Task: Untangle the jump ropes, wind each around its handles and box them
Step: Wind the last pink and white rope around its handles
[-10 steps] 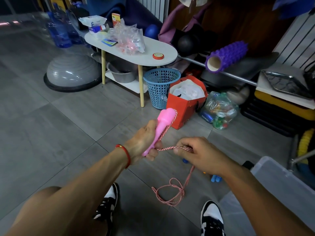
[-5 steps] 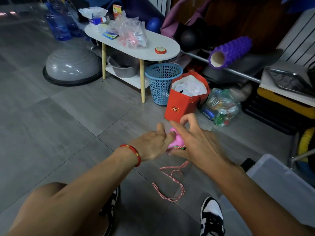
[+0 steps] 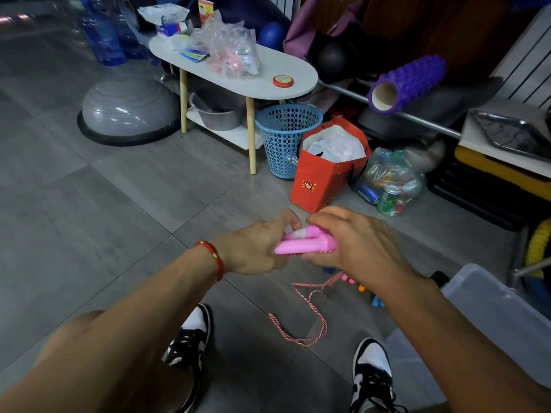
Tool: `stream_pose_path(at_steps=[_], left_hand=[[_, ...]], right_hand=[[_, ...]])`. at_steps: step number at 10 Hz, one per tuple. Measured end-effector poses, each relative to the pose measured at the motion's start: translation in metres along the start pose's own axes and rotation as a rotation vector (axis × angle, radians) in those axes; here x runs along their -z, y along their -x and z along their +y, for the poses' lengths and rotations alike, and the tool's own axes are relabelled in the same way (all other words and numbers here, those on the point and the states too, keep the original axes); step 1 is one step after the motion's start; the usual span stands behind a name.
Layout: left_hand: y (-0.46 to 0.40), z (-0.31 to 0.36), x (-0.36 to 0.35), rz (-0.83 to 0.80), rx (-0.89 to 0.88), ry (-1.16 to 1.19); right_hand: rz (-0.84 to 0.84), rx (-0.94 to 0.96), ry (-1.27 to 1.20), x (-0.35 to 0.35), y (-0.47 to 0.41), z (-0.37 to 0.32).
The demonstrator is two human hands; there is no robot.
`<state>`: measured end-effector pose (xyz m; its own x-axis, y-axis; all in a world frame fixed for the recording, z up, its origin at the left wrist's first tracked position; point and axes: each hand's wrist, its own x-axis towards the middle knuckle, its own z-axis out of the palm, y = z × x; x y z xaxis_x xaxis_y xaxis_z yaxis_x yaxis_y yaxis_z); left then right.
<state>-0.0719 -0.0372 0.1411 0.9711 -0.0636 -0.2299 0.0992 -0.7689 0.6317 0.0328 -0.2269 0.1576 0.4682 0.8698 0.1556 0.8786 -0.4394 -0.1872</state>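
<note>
pink handles [image 3: 301,244] turned level, lying left-right

- honestly there's no actual lettering here I can make out
- red paper bag [image 3: 320,186] on the floor has a small orange-and-white hand-sign logo on its front, no words with it that I can read
- the round red tin [image 3: 283,81] on the white counter [image 3: 293,81] has a printed lid, way too small to read
- same deal with the red-and-yellow box [image 3: 205,8] at the back of the counter: there's print, but it's blurry
</note>
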Motion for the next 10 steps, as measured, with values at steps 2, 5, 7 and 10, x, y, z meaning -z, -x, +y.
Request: stream_pose_path(at_steps=[2, 5, 7, 10], left_hand=[[-0.010, -0.018, -0.006, -0.006, 0.044, -0.030], [-0.101, -0.320, -0.153, -0.084, 0.369, 0.383], [0.019, 0.018, -0.021, -0.214, -0.056, 0.617], [0.017, 0.017, -0.003, -0.007, 0.042, 0.955]], right_hand=[[-0.098, 0.047, -0.090, 0.010, 0.005, 0.002], [-0.181, -0.001, -0.707, 0.036, 0.003, 0.015], [-0.341, -0.213, -1.075, 0.021, 0.004, 0.041], [-0.489, -0.249, -0.870, -0.006, 0.019, 0.012]])
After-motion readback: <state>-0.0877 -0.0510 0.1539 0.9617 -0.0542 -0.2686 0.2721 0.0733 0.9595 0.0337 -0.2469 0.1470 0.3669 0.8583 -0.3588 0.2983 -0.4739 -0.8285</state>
